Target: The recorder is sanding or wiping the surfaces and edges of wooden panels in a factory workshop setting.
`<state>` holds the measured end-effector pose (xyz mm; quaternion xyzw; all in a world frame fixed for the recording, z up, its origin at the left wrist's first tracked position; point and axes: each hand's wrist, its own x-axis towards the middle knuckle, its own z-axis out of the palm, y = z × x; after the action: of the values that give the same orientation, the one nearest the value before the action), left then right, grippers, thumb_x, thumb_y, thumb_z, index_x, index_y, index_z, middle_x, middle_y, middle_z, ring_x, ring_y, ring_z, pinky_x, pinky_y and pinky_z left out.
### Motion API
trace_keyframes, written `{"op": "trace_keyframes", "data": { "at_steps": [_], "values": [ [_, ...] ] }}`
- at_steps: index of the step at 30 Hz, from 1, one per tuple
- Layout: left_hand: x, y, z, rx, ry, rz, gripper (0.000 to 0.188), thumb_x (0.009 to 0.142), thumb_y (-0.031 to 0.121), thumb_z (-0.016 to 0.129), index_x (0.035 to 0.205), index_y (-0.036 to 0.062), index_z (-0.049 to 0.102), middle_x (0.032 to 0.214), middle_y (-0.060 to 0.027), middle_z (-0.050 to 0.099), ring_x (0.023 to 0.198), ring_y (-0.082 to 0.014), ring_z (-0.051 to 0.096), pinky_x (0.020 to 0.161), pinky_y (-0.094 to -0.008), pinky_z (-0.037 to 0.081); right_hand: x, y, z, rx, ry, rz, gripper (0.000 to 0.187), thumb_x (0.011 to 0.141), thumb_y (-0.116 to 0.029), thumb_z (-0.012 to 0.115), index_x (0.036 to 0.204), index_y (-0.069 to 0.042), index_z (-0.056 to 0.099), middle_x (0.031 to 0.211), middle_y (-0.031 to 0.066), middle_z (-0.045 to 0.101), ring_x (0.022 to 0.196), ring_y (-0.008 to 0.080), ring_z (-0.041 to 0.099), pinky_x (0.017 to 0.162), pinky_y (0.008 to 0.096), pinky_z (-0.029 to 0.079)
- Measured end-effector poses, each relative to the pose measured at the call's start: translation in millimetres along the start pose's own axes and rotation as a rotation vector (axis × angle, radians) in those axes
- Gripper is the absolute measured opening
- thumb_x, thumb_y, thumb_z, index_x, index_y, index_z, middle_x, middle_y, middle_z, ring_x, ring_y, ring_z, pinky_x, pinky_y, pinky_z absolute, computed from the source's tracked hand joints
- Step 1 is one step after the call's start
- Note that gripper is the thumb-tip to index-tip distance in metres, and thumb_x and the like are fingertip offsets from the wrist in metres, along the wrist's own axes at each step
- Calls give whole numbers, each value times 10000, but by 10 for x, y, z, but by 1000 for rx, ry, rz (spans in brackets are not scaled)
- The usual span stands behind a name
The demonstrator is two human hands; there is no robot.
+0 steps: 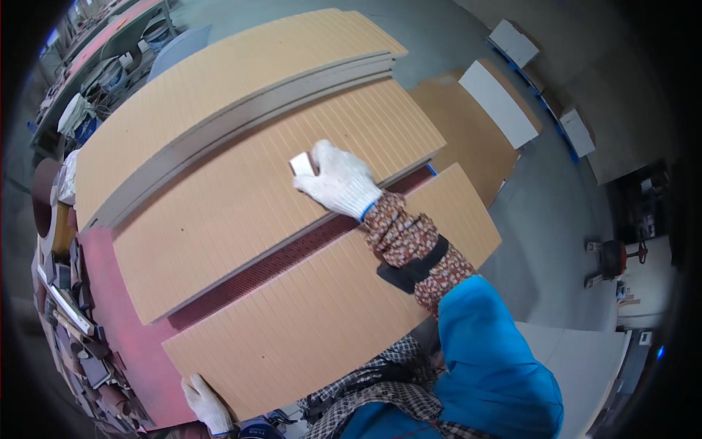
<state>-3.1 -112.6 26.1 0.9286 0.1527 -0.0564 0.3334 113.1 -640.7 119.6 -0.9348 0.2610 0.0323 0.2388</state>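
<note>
My right hand, in a white knit glove, pinches a small sanding block with a white top and a brown edge. It is over the middle grooved board, a tan panel lying flat. At the lower left, my left hand, also gloved, grips the corner of the near grooved board; some of its fingers are hidden. Farther off lies a stack of similar tan boards with grey edges.
Under the boards is a red tabletop, with dark red mesh matting in the gap. Used sandpaper pieces pile up along the left. Beyond the right side lies brown sheeting with a white panel.
</note>
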Motion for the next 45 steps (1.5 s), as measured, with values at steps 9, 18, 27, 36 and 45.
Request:
{"op": "trace_keyframes", "data": {
  "at_steps": [9, 18, 27, 36, 45],
  "values": [
    [137, 12, 17, -52, 104, 83, 545, 1095, 433, 510, 1271, -75, 598, 1186, -253, 683, 1054, -356, 629, 973, -439, 475, -1286, 546, -208, 292, 149, -216, 365, 998, -370, 599, 1118, -33, 672, 1043, 251, 715, 1016, 440, 695, 880, 505, 535],
    [224, 137, -56, -41, 64, 222, 545, 1067, 442, 543, 1301, -45, 616, 1152, -259, 687, 1069, -347, 642, 972, -411, 489, -2156, 2258, -152, 76, 670, -1, 395, 1044, -365, 560, 1084, 6, 688, 1113, 282, 688, 1028, 469, 656, 897, 531, 512],
    [-194, -105, -5, -249, 30, 289, 537, 1063, 374, 580, 1386, -56, 600, 1260, -171, 711, 1138, -240, 651, 1004, -372, 494, -1775, 3327, -111, 266, 600, 180, 460, 995, -351, 551, 1191, 40, 695, 1160, 265, 724, 1090, 421, 681, 966, 482, 501],
    [-188, -545, 402, -667, 261, 243, 522, 1101, 335, 547, 1430, -69, 577, 1401, -153, 650, 1275, -225, 591, 1127, -367, 430, -1685, 3264, 6, 339, 697, 89, 431, 993, -346, 575, 1045, 64, 699, 1052, 289, 721, 1003, 443, 682, 916, 495, 508],
    [99, -868, 557, -578, 355, 225, 511, 1092, 309, 560, 1428, -75, 578, 1416, -169, 647, 1284, -243, 596, 1133, -369, 430, -1717, 3192, 72, 341, 703, 117, 425, 994, -341, 563, 1042, 61, 689, 992, 269, 730, 956, 426, 699, 857, 493, 523]
  ]
}}
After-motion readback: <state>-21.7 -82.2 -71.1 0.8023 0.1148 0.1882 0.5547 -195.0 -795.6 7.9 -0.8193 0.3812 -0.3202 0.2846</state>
